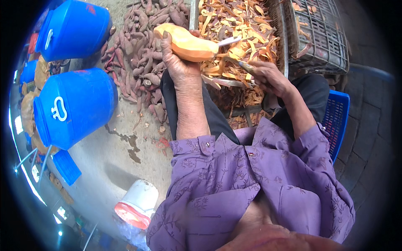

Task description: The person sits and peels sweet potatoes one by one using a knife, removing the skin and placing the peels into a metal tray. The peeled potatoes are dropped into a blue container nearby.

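My left hand (180, 59) grips a large peeled orange sweet potato (188, 44), thumb across its upper side, above a crate edge. Close to the tuber's right end, my right hand (271, 77) is closed around a slim hand tool (243, 65), likely a peeler or knife; the fingers hide most of it. A small white handle-like piece (230, 41) shows just beyond the tuber's end, and I cannot tell what it belongs to. Under both hands, orange and purple peelings (241, 22) fill a crate (284, 40).
Unpeeled purple sweet potatoes (143, 47) lie heaped on the concrete floor to the left. Two blue plastic barrels (75, 106) stand beyond them. A grey plastic crate (323, 34) is at upper right, a blue basket (339, 122) by my right side, and a white bucket (141, 194) at lower left.
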A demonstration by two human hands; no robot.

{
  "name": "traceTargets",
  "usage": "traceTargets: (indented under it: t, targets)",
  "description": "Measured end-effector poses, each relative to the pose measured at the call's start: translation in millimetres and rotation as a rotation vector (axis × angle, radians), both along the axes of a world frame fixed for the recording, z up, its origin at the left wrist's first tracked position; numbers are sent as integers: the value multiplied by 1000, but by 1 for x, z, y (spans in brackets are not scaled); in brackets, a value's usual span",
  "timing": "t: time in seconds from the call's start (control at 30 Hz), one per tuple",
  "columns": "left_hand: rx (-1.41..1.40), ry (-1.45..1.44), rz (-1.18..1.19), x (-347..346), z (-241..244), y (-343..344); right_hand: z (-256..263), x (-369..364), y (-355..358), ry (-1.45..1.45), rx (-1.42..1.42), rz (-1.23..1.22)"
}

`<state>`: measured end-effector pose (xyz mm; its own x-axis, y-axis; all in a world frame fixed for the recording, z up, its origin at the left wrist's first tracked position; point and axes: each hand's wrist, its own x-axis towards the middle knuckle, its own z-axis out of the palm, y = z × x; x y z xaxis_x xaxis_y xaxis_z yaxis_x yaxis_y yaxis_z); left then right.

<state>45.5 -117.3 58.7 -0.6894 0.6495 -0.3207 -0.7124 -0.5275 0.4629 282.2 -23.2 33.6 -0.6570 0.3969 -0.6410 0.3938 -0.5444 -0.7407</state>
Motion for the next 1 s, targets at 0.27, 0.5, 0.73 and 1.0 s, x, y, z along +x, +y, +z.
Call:
traceTargets:
  t: [0.27, 0.5, 0.73, 1.0]
  targets:
    - [-50, -158, 34, 14, -2, 16, 38, 30, -31, 259, 12, -181]
    - [-51, -256, -71, 24, -1, 22, 61, -26, -24, 155, 925, -38]
    - [2, -255, -169, 32, -7, 25, 40, -48, -20, 76, 1323, -23]
    - [157, -238, -113, 38, 4, 21, -30, -12, 43, -552, 1001, 46]
